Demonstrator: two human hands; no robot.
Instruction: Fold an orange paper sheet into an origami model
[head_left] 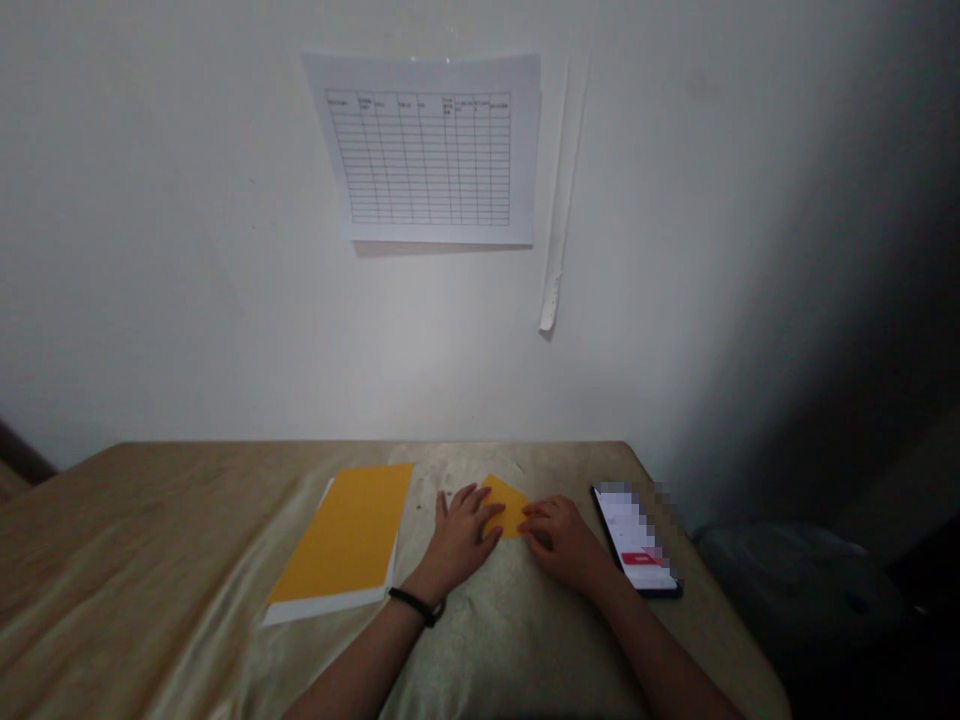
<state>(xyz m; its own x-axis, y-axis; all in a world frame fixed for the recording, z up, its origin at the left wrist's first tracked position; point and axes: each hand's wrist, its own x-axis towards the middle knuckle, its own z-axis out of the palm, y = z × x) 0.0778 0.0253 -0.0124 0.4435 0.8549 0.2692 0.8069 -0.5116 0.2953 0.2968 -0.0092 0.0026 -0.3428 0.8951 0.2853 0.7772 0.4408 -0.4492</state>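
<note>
A small folded piece of orange paper lies on the cloth-covered table, near its far middle. My left hand rests flat on the paper's left part with fingers spread; a black band circles that wrist. My right hand is at the paper's right edge, fingers curled and pressing down on it. Most of the paper is hidden under both hands.
A stack of paper sheets with an orange top sheet lies left of my hands. A phone with a lit screen lies to the right, near the table's right edge. A printed table sheet hangs on the wall.
</note>
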